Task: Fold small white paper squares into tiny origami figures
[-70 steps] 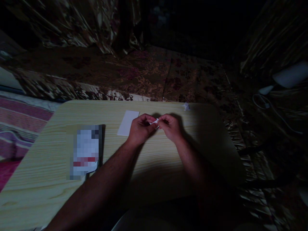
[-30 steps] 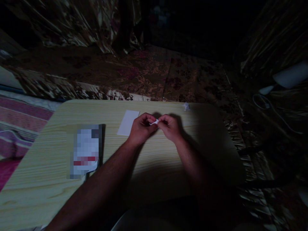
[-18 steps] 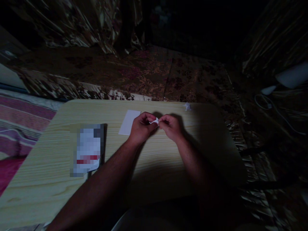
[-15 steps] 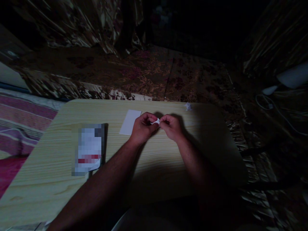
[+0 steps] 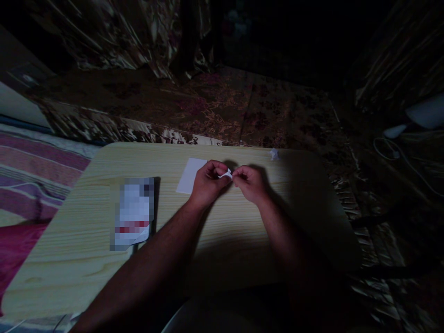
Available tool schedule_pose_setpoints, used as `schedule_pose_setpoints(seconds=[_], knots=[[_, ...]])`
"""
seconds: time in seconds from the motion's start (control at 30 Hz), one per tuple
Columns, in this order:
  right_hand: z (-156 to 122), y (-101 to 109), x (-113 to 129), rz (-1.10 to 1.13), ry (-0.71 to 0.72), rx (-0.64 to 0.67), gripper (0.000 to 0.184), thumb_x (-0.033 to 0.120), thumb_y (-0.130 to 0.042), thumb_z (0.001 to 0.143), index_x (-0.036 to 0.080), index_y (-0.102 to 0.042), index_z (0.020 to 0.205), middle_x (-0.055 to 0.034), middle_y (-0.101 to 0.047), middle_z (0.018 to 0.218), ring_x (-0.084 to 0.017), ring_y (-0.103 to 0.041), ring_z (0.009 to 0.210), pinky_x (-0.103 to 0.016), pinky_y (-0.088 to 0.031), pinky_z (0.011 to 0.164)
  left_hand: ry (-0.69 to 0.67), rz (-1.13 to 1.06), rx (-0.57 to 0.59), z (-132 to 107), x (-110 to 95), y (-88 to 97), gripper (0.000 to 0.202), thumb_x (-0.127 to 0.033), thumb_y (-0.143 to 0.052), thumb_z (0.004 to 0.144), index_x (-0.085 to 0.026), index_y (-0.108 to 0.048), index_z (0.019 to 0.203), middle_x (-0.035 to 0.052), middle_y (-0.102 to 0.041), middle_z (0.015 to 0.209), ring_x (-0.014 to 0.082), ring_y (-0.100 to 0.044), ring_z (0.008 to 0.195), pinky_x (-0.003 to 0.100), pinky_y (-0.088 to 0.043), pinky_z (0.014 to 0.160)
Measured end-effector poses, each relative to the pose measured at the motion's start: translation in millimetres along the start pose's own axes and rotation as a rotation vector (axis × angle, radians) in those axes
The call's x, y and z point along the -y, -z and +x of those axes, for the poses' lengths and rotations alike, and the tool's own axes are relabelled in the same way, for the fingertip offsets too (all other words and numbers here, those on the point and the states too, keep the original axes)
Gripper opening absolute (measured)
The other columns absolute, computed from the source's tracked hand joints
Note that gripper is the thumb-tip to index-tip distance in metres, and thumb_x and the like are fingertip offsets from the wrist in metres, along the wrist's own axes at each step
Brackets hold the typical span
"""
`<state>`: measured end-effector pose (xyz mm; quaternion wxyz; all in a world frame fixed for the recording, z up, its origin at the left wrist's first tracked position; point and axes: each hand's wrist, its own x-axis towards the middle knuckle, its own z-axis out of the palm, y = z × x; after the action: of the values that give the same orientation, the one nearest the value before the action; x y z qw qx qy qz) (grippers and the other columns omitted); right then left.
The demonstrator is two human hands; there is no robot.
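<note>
A small folded piece of white paper [image 5: 227, 174] is pinched between my two hands over the middle of the table. My left hand [image 5: 208, 184] grips it from the left, thumb and fingers curled round it. From the right, my right hand [image 5: 249, 181] pinches its other end with the fingertips. The paper's exact shape is mostly hidden by the fingers. Partly behind my left hand lies a flat white sheet of paper [image 5: 190, 175]. A small crumpled or folded white paper piece [image 5: 274, 154] sits near the table's far edge.
The light wooden table [image 5: 173, 222] carries a blurred-out flat packet [image 5: 135, 212] on its left. A striped cloth [image 5: 31, 175] lies beyond the left edge. Dark patterned fabric [image 5: 194, 101] covers what stands behind. At the far right is a white lamp-like object [image 5: 425, 112] with a cable.
The view has shifted slightly, so things on the table appear a little further right. Both hands keep hold of the small paper, whose visible part has turned slightly.
</note>
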<state>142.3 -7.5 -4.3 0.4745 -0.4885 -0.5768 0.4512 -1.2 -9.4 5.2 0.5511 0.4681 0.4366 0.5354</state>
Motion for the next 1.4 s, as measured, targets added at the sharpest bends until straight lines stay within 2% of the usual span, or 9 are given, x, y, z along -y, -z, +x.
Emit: schedule_pose_setpoints(seconds=[0.33,0.53,0.7,0.93,1.17,1.4], knots=[[-0.6,-1.9,2.8,0.024,-0.026,-0.005,0.008,0.024,-0.059,0.069,0.016,-0.061,0.072,0.0018,-0.059,0.062,-0.010,-0.051,0.054,-0.022,-0.039,0.053,-0.001,-0.032,-0.050,1.7,1.5,0.6,0.030,-0.016,-0.074,0.058,-0.017,-0.058,0.084,-0.0037,-0.059,0.068,0.0072,-0.052,0.053,0.020,-0.040,0.051],[-0.6,-0.9,2.3,0.002,-0.024,0.003,0.007,0.023,-0.058,0.069,0.016,-0.060,0.070,0.0026,-0.057,0.062,-0.009,-0.050,0.053,-0.022,-0.038,0.052,0.004,-0.041,-0.023,1.2,1.4,0.5,0.032,-0.017,-0.074,0.059,-0.017,-0.059,0.087,-0.0038,-0.059,0.065,0.0070,-0.051,0.051,0.020,-0.041,0.051],[-0.8,-2.2,3.1,0.030,-0.040,-0.009,0.010,0.025,-0.059,0.070,0.016,-0.061,0.073,0.0016,-0.059,0.064,-0.010,-0.050,0.053,-0.023,-0.040,0.053,-0.002,-0.052,-0.054,2.4,2.7,1.7,0.033,-0.017,-0.074,0.059,-0.017,-0.060,0.088,-0.0036,-0.061,0.066,0.0075,-0.052,0.052,0.021,-0.042,0.051],[-0.6,-0.6,2.6,-0.013,-0.018,0.008,0.008,0.022,-0.058,0.069,0.015,-0.060,0.071,0.0025,-0.057,0.061,-0.009,-0.049,0.053,-0.021,-0.038,0.053,-0.016,-0.074,-0.009,0.1,0.3,0.2,0.034,-0.015,-0.074,0.060,-0.015,-0.059,0.091,-0.0032,-0.061,0.066,0.0076,-0.054,0.053,0.021,-0.044,0.054],[0.1,-0.8,2.2,0.009,-0.037,-0.009,0.009,0.024,-0.059,0.069,0.015,-0.061,0.072,0.0023,-0.057,0.061,-0.009,-0.049,0.053,-0.021,-0.038,0.052,0.024,-0.084,-0.026,0.8,-0.8,0.2,0.035,-0.016,-0.075,0.057,-0.015,-0.060,0.089,-0.0033,-0.062,0.066,0.0078,-0.054,0.053,0.021,-0.043,0.054],[-0.3,1.8,2.3,-0.040,0.032,0.010,0.007,0.020,-0.057,0.070,0.014,-0.061,0.068,0.0020,-0.057,0.060,-0.008,-0.047,0.054,-0.021,-0.036,0.052,0.057,-0.031,0.035,-0.6,-2.1,0.8,0.033,-0.017,-0.074,0.059,-0.015,-0.062,0.090,-0.0029,-0.061,0.067,0.0073,-0.051,0.051,0.020,-0.041,0.051]])
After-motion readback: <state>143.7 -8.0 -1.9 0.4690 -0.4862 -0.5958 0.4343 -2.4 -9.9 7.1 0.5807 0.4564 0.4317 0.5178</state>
